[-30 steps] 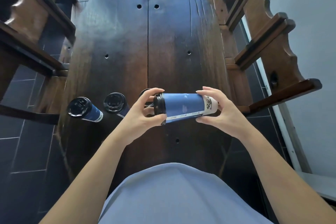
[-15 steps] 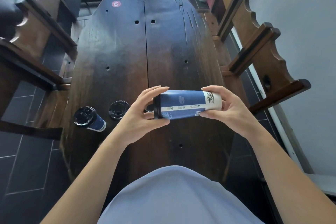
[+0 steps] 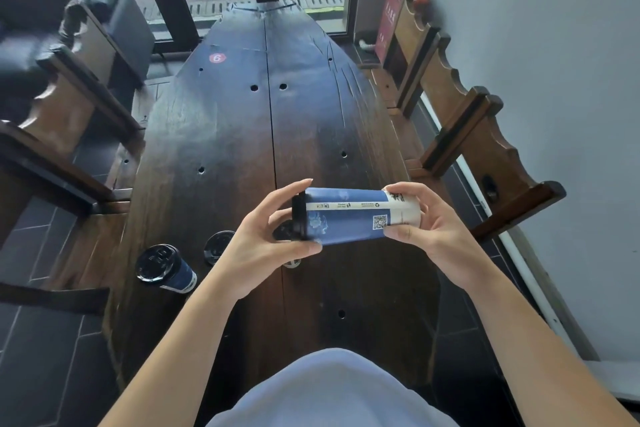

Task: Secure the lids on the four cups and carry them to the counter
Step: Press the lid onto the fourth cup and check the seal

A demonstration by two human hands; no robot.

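Sideways above the dark surface, a blue cup is gripped: left hand curls round its black lid, likely seating it, right hand pinches the base.

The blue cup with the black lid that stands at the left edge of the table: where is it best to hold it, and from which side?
Probably the blue wall of the cup, just under the black lid, not the lid itself, which might come off. The left hand is nearer, so come from the side; the cup stands upright, near the table edge.
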